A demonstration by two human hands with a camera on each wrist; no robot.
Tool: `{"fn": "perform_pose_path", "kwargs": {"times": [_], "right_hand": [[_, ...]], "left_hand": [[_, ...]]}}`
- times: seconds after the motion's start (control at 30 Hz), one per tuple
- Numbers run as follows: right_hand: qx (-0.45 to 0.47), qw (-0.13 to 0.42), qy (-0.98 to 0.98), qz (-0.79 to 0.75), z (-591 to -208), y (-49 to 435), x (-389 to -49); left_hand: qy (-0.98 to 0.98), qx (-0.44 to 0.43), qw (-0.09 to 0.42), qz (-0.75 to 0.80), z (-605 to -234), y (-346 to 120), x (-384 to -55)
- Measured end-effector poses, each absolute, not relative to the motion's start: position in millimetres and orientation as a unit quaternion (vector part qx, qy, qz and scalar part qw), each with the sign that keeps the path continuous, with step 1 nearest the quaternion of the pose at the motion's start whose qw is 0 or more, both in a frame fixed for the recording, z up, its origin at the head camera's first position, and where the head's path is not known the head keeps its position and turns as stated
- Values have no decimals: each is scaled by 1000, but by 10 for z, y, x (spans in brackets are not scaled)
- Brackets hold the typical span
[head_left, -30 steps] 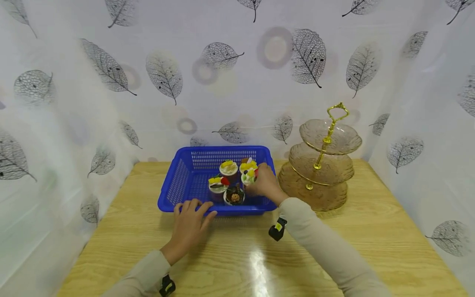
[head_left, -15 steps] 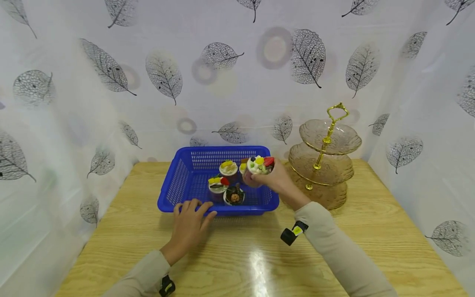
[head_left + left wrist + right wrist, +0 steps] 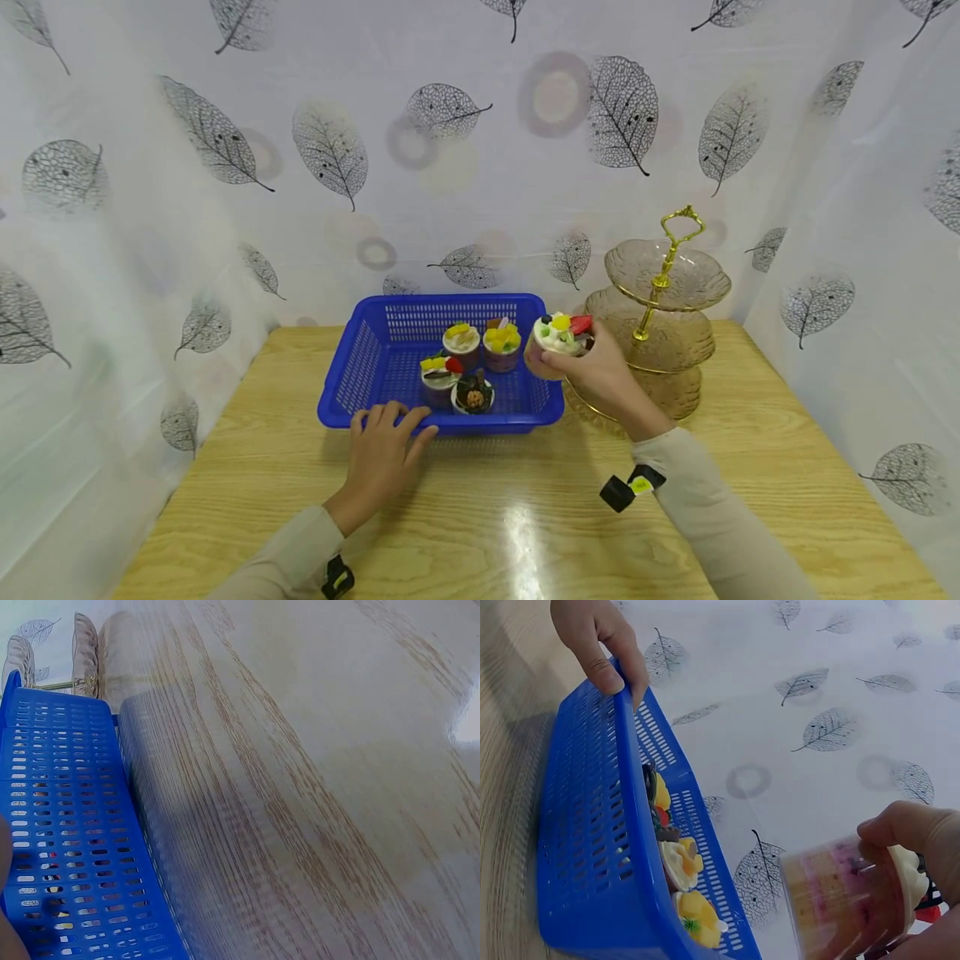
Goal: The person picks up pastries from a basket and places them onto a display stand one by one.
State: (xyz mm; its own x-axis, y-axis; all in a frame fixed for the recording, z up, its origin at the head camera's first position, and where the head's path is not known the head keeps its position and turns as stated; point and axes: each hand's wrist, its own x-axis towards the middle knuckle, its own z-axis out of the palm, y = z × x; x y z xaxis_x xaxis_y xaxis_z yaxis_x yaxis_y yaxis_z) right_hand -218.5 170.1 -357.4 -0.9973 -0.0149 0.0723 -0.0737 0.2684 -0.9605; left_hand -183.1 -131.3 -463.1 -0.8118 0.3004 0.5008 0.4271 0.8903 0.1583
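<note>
Currently, a fruit-topped cup (image 3: pixel 537 363) is held in the air by the right hand (image 3: pixel 607 371), its clear wall pinched between thumb and fingers. The cup is seen by the right end of the blue basket (image 3: pixel 487 423), with the tiered stand (image 3: pixel 682 343) close by on the right; the exact gap between cup and stand cannot be told from these views. A slight lean of the cup is suggested in the head view, so it is best levelled before being carried any further, lest the cream (image 3: pixel 557 341) and the red fruit (image 3: pixel 581 323) be jolted. In the right wrist view the thumb is placed high on the wall, near the cream; a somewhat lower grip would probably be steadier, and the topping should be kept untouched. Only a moderate squeeze seems called for, as the wall looks smooth and possibly thin. The near rim of the basket is touched by the left hand (image 3: pixel 382 450), its fingers spread; how hard it is pressed cannot be told. That contact is useful for keeping the basket from sliding. The four other cups (image 3: pixel 502 346) are grouped inside and should not be brushed.
</note>
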Motion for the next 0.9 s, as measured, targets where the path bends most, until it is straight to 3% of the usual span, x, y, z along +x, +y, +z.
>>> {"fn": "perform_pose_path", "kwargs": {"times": [0.5,0.9], "right_hand": [[-31,125,-791,598,-3616,2085,-1936],[-71,143,-773,615,-3616,2306,-1825]], "left_hand": [[-940,-197,247,-128,-4627,-1323,-1830],[-937,-200,254,-129,-4638,-1322,-1842]]}}
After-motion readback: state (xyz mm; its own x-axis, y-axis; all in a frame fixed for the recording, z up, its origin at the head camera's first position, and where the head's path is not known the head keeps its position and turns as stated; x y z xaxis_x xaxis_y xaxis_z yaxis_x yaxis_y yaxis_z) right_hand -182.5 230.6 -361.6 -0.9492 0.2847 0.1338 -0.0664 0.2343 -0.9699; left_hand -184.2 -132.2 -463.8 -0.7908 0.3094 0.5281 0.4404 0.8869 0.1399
